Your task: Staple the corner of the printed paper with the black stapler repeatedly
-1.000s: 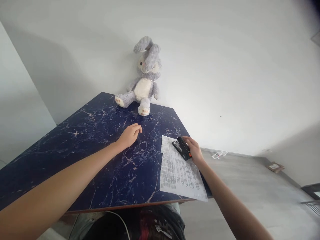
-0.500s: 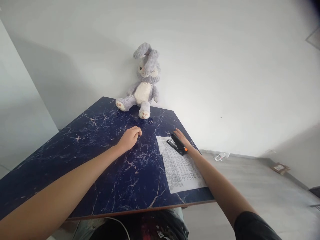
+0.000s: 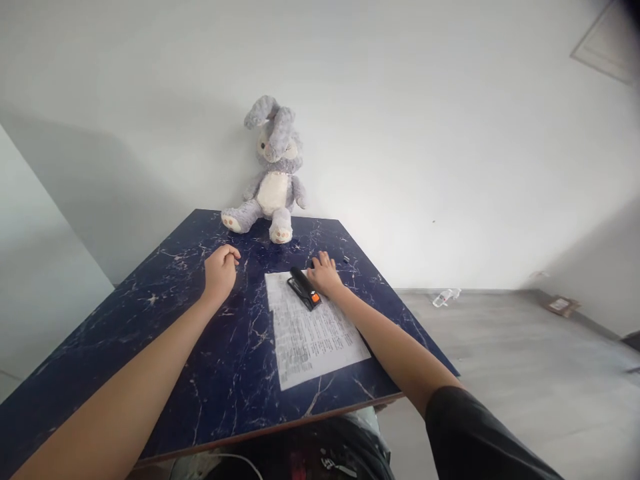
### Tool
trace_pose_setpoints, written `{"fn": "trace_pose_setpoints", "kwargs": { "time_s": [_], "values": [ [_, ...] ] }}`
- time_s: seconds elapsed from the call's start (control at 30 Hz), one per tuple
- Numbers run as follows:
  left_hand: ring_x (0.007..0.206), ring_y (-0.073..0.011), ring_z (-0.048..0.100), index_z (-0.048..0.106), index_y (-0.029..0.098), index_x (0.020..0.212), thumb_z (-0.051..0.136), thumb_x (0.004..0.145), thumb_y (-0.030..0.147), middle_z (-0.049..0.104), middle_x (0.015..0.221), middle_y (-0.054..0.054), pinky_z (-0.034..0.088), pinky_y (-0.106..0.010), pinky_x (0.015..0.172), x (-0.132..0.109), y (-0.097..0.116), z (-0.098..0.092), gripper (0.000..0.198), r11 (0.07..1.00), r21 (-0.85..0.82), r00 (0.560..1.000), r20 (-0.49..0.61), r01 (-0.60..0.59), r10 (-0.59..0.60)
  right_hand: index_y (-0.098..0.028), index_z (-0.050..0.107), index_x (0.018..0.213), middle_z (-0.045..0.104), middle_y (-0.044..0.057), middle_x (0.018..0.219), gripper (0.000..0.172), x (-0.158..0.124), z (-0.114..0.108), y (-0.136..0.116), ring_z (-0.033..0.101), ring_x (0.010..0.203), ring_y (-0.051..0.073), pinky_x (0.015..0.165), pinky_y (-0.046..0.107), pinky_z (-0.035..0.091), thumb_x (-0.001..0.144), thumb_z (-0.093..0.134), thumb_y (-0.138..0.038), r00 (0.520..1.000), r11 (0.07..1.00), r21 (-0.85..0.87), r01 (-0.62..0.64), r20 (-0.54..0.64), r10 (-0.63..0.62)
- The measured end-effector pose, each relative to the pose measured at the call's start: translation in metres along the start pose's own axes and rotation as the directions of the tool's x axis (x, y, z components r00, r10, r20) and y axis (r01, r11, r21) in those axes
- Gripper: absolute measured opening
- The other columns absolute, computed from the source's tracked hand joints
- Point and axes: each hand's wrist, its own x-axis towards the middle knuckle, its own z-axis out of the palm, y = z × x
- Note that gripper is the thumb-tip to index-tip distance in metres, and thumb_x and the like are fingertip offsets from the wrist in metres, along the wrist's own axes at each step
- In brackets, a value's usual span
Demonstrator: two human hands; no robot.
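My left hand [image 3: 221,270] rests on the dark blue marbled table [image 3: 240,360], left of the paper, its fingers curled in and no object visible in them. My right hand [image 3: 326,273] lies palm down with fingers spread at the far right corner of a printed sheet of paper [image 3: 320,347]. On that sheet sits a black stapler [image 3: 304,288] with an orange patch at its near end. The stapler is close beside my right hand's thumb side; whether they touch, I cannot tell. A small dark piece [image 3: 346,259] lies to the right of the fingers.
A grey plush rabbit [image 3: 273,190] sits at the table's far edge, leaning against the white wall [image 3: 390,133]. On the floor to the right are a crumpled clear plastic item [image 3: 446,297] and a brown cardboard piece [image 3: 559,305]. A white cable [image 3: 240,457] hangs by my lap.
The paper and stapler have slid left across the table along with my right hand. My left hand has shifted left, staying curled. The whole view has also turned a little.
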Motion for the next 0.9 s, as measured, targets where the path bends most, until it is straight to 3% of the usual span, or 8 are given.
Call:
{"fn": "trace_pose_setpoints", "kwargs": {
  "time_s": [0.13, 0.2, 0.33, 0.47, 0.6, 0.7, 0.9],
  "values": [
    [0.065, -0.0173, 0.06, 0.062, 0.021, 0.071, 0.042, 0.082, 0.009, 0.061, 0.066, 0.0, 0.043, -0.03, 0.068, -0.004, 0.003, 0.007, 0.025, 0.999, -0.012, 0.997, 0.064, -0.037, 0.038, -0.002, 0.031, 0.158, 0.009, 0.024, 0.171, 0.065, -0.011, -0.019, 0.056, 0.003, 0.16, 0.035, 0.126, 0.054, 0.011, 0.105, 0.032, -0.039, 0.974, 0.972, -0.076, -0.225, 0.004, 0.226],
    [0.065, -0.0172, 0.059, 0.061, 0.021, 0.071, 0.041, 0.083, 0.01, 0.059, 0.066, 0.0, 0.043, -0.03, 0.068, -0.005, 0.007, 0.01, 0.025, 0.996, -0.02, 0.993, 0.084, -0.082, 0.084, -0.001, 0.028, 0.159, 0.014, 0.026, 0.17, 0.065, -0.014, -0.029, 0.076, 0.01, 0.159, 0.035, 0.125, 0.054, 0.014, 0.105, 0.029, -0.037, 0.958, 0.957, -0.092, -0.275, 0.058, 0.281],
    [0.066, -0.0172, 0.06, 0.06, 0.021, 0.071, 0.04, 0.083, 0.011, 0.06, 0.068, -0.001, 0.044, -0.03, 0.069, -0.006, 0.013, 0.013, 0.026, 0.994, -0.022, 0.989, 0.103, -0.103, 0.105, -0.002, 0.033, 0.157, 0.026, 0.026, 0.166, 0.059, -0.014, -0.036, 0.077, 0.024, 0.156, 0.034, 0.124, 0.056, 0.017, 0.105, 0.024, -0.029, 0.958, 0.963, -0.103, -0.251, 0.119, 0.262],
    [0.066, -0.0175, 0.061, 0.061, 0.021, 0.072, 0.041, 0.082, 0.01, 0.061, 0.067, 0.0, 0.045, -0.03, 0.07, -0.005, 0.012, 0.011, 0.025, 0.999, -0.015, 0.997, 0.07, -0.036, 0.037, -0.006, 0.034, 0.158, 0.025, 0.027, 0.166, 0.058, -0.006, -0.023, 0.038, 0.022, 0.156, 0.037, 0.122, 0.061, 0.018, 0.106, 0.024, -0.029, 0.967, 0.975, -0.077, -0.209, 0.135, 0.218],
    [0.067, -0.0177, 0.062, 0.061, 0.021, 0.071, 0.041, 0.081, 0.01, 0.062, 0.067, -0.001, 0.045, -0.03, 0.07, -0.001, 0.007, 0.007, 0.025, 1.0, -0.014, 1.0, 0.027, 0.003, -0.002, -0.005, 0.035, 0.157, 0.023, 0.03, 0.166, 0.058, 0.007, -0.004, -0.023, 0.019, 0.156, 0.043, 0.119, 0.071, 0.015, 0.107, 0.022, -0.032, 0.98, 0.989, -0.014, -0.15, 0.132, 0.15],
    [0.067, -0.0176, 0.062, 0.061, 0.021, 0.071, 0.042, 0.08, 0.01, 0.063, 0.068, -0.001, 0.045, -0.03, 0.069, 0.003, 0.003, 0.002, 0.023, 0.999, -0.009, 1.0, -0.002, 0.031, -0.031, -0.007, 0.035, 0.156, 0.022, 0.027, 0.168, 0.056, 0.016, 0.007, -0.073, 0.015, 0.157, 0.04, 0.118, 0.074, 0.014, 0.107, 0.022, -0.032, 0.988, 0.997, 0.056, -0.045, 0.149, 0.036],
    [0.066, -0.0171, 0.06, 0.058, 0.021, 0.07, 0.042, 0.079, 0.01, 0.06, 0.067, -0.001, 0.045, -0.029, 0.07, 0.012, 0.002, -0.013, 0.021, 0.998, 0.049, 0.979, -0.2, 0.044, -0.033, -0.012, 0.035, 0.156, 0.022, 0.02, 0.17, 0.057, 0.023, 0.022, -0.158, 0.013, 0.158, 0.038, 0.119, 0.074, 0.011, 0.107, 0.026, -0.039, 0.968, 0.973, 0.187, 0.138, 0.181, -0.173]
  ]
}}
